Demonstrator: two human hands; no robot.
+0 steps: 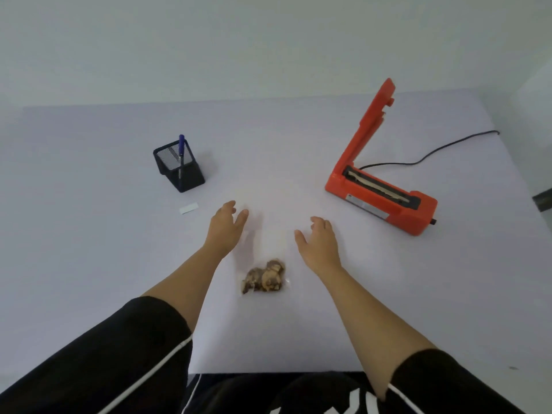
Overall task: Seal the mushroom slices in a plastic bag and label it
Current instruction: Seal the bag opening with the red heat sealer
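A clear plastic bag (pixel 265 246) lies flat on the white table, stretching away from me, with brown mushroom slices (pixel 264 277) bunched at its near end. My left hand (pixel 227 227) hovers with relaxed fingers at the bag's left side near its far end. My right hand (pixel 318 242) is spread beside the bag's right side and holds nothing. An orange heat sealer (pixel 385 201) stands at the right with its lid raised. A small white label (pixel 188 208) lies to the left of my left hand.
A black mesh pen holder (pixel 179 167) with a blue pen (pixel 181 147) stands at the back left. The sealer's black cord (pixel 433 152) runs off to the right. The table's near edge (pixel 268 372) is by my lap.
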